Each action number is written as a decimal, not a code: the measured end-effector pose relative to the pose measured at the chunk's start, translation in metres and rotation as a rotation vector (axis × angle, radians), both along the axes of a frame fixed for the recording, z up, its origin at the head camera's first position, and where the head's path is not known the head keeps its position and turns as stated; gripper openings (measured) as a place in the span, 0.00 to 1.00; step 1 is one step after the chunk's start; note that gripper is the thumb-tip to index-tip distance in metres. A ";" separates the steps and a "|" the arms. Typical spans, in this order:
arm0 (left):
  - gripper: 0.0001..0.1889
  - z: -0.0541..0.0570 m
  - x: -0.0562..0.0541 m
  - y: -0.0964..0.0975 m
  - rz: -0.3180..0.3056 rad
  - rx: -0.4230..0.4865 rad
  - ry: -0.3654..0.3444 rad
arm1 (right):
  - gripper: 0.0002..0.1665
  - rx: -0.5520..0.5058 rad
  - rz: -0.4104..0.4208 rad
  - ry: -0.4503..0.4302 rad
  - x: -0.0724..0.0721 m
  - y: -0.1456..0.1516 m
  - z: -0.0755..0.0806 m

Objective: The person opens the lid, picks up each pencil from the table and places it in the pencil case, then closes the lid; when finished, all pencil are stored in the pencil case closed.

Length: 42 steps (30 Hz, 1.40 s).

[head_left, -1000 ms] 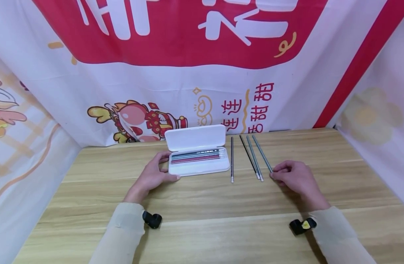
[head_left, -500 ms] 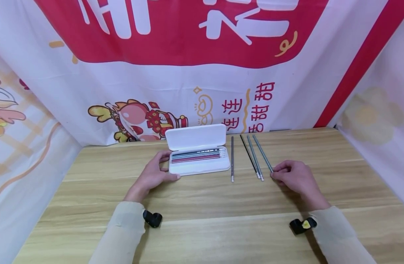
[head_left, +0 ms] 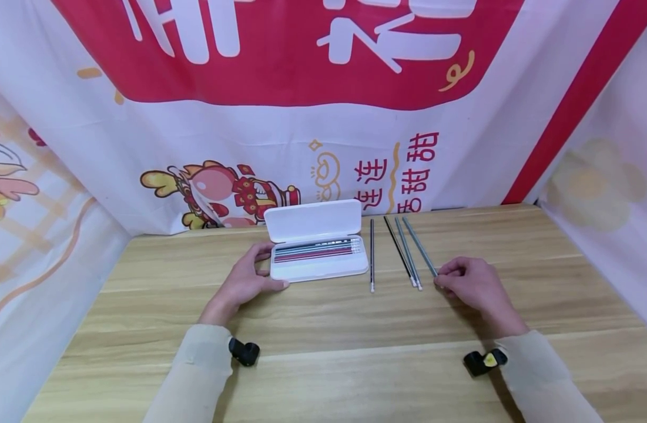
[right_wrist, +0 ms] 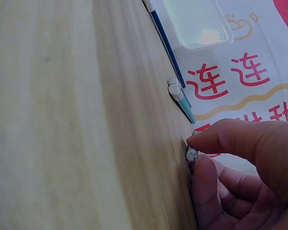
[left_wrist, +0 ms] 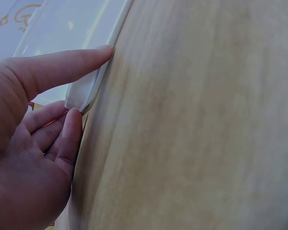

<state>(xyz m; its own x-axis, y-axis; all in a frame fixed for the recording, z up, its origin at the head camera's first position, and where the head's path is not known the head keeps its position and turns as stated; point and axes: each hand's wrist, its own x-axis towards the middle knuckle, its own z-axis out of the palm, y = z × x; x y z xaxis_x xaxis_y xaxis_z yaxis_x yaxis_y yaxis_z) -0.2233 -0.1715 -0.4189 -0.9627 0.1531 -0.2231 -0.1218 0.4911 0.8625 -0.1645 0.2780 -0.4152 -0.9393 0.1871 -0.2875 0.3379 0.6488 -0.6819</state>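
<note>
1. Pencil (head_left: 421, 247): eraser end pinched between right hand's (head_left: 471, 284) thumb and finger; shaft runs away from grip.
2. Loose pencils (head_left: 372, 255) lie left of that pinch; white case (head_left: 319, 272), lid up, farther left, its end gripped by left hand (head_left: 244, 282).
3. Judged step: picking up. Next move likely calls for a secure pinch, lifting clear.

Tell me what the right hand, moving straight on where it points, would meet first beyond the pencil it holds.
Probably the teal pencil beside the black pencil, left of the right hand; height clearance is hard to judge.
</note>
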 end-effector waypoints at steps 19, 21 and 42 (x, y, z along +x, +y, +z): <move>0.48 -0.002 -0.001 -0.001 0.001 -0.004 0.000 | 0.16 0.031 -0.013 0.001 0.000 -0.002 0.001; 0.48 -0.003 -0.002 -0.001 0.002 -0.005 -0.002 | 0.16 0.031 -0.013 0.002 0.000 -0.002 0.001; 0.48 -0.003 0.000 -0.001 -0.006 -0.004 0.012 | 0.26 -0.215 -0.054 0.043 0.002 0.013 0.014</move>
<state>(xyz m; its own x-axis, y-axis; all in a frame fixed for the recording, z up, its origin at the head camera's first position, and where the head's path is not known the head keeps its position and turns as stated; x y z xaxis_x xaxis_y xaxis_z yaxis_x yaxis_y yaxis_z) -0.2238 -0.1727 -0.4222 -0.9643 0.1579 -0.2124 -0.1087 0.4956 0.8617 -0.1620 0.2907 -0.4012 -0.9418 0.1757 -0.2864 0.3359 0.4688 -0.8169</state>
